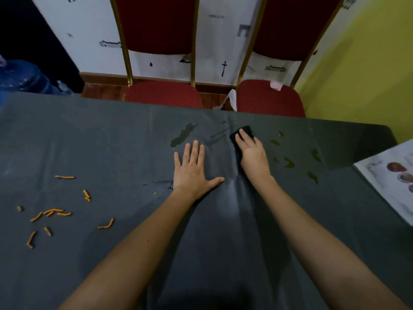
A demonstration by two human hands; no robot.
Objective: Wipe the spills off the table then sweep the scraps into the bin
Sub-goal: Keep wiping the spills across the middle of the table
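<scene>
At the far left of the grey table cover (89, 135) we see the orange scraps (52, 212) scattered loose, well apart from both our hands. Moving right, our left hand (192, 170) lies flat on the cover with fingers spread wide and nothing in it, a dark wet patch (182, 136) just beyond its fingertips. Right of that, our right hand (250, 153) presses flat on a dark cloth (242, 133) against the cover, and further right small yellowish spills (290, 163) dot the surface near a printed sheet (388, 177) at the edge.
</scene>
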